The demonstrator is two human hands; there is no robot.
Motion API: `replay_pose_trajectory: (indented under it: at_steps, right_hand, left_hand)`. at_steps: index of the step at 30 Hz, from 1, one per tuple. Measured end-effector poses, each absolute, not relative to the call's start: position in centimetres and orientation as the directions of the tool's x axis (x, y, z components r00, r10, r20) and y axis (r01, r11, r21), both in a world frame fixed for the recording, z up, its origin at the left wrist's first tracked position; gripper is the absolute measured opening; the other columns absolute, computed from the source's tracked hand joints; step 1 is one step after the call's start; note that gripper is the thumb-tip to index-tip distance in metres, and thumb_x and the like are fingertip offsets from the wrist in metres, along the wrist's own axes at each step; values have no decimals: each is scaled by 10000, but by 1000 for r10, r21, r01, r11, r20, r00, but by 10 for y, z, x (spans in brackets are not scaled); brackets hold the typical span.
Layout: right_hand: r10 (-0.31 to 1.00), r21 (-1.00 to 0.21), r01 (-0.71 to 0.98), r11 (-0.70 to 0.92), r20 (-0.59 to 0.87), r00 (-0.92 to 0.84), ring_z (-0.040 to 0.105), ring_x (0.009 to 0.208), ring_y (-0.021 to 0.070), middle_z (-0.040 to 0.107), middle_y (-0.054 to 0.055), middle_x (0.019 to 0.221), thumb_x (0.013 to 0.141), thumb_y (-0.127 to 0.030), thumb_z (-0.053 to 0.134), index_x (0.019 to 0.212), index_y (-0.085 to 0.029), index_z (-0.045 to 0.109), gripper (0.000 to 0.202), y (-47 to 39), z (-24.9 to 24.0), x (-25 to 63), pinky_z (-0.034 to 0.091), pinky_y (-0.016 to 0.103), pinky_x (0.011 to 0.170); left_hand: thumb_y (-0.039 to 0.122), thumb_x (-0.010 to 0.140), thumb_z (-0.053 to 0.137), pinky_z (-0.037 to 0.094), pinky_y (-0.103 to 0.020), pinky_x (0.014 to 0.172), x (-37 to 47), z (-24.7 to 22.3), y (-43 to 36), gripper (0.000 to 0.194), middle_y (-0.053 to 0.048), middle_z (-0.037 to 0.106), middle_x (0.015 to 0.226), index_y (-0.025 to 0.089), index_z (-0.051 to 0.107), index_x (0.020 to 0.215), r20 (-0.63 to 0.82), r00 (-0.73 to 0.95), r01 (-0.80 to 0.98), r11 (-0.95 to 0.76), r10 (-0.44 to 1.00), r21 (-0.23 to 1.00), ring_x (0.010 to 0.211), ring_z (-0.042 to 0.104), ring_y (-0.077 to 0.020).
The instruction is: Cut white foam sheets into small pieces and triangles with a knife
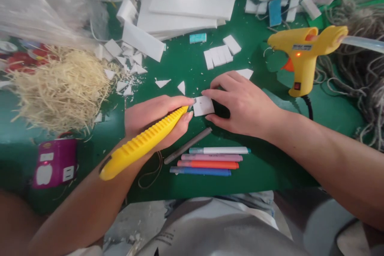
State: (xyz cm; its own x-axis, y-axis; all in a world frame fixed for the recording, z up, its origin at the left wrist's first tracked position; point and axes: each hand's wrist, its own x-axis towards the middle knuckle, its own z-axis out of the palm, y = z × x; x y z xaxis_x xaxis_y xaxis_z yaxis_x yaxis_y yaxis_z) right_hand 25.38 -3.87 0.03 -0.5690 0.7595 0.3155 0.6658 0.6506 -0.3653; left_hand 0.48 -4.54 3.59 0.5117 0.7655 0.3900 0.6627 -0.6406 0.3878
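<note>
In the head view my left hand [162,116] is closed around a yellow utility knife [147,140]. Its blade end points right and meets the left edge of a small white foam piece [204,106] on the table. My right hand [240,102] pinches that foam piece from the right, fingertips at its top corner and thumb by its lower corner. A short dark mark shows on the foam. Just beyond the hands lie small white triangular offcuts [181,87] and a row of cut foam blocks [218,56].
A yellow hot glue gun [304,54] stands at right with its light on. Several markers [210,164] lie near the front edge of the green table [264,172]. Straw [63,88] and a purple box [55,163] are at left; white foam sheets [192,4] lie behind.
</note>
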Motion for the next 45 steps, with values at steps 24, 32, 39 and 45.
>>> replay_pose_trajectory:
  at_steps: [24, 32, 39, 45]
  right_hand:
    - [778, -429, 652, 626, 294, -555, 546, 1032, 306, 668, 151, 1110, 930, -277, 656, 1021, -171, 784, 190, -35, 1, 254, 502, 488, 888]
    - [783, -418, 663, 620, 284, -553, 544, 1037, 305, 668, 152, 1124, 948, -277, 654, 1048, -176, 784, 193, -35, 0, 254, 504, 484, 890]
    - [782, -426, 658, 620, 277, -558, 540, 1021, 293, 665, 146, 1126, 939, -267, 655, 1034, -178, 781, 181, -35, 1, 253, 498, 478, 893]
    - [788, -422, 668, 613, 270, -553, 550, 1027, 302, 673, 156, 1125, 936, -259, 648, 1036, -168, 783, 191, -35, 2, 253, 506, 486, 890]
  left_hand:
    - [251, 959, 653, 657, -243, 795, 20, 21, -36, 155, 36, 855, 1008, 287, 783, 1034, 380, 563, 579, -678, 734, 453, 826, 814, -170]
    - [258, 957, 651, 657, -239, 787, 24, 10, -38, 152, 49, 851, 983, 305, 778, 1025, 458, 491, 562, -671, 741, 483, 811, 804, -159]
    - [318, 961, 658, 659, -258, 781, 23, 9, -39, 150, 45, 845, 955, 324, 789, 1032, 442, 473, 595, -646, 762, 477, 808, 803, -178]
    - [350, 945, 651, 663, -285, 767, 24, 10, -38, 158, 30, 847, 945, 322, 796, 1000, 417, 466, 599, -625, 780, 500, 786, 800, -196]
